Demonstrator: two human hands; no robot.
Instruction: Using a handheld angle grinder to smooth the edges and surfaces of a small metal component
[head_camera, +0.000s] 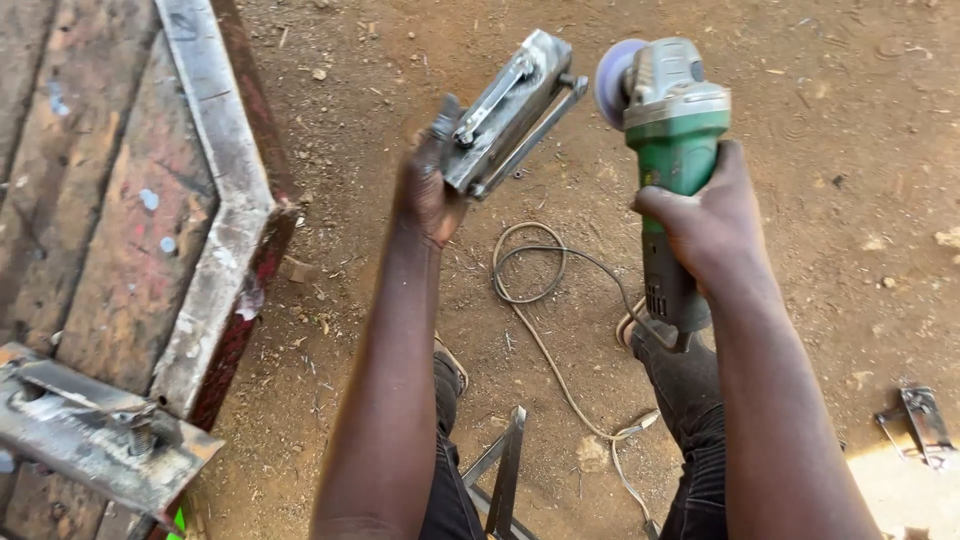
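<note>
My left hand (425, 190) grips a grey metal latch piece (510, 110), a flat steel plate with a sliding bolt and rod, held up tilted over the dirt ground. My right hand (705, 225) is closed around the body of a green and grey angle grinder (672, 130). Its disc (612, 80) faces the latch piece and sits a short gap to its right, apart from it. The grinder's cable (540, 290) loops on the ground below.
A rusty metal door frame with a bare steel edge (215, 210) lies at the left. A welded bracket with a bolt (100, 430) sits at lower left. A small metal part (920, 425) lies at lower right. A steel stand (505, 470) is between my legs.
</note>
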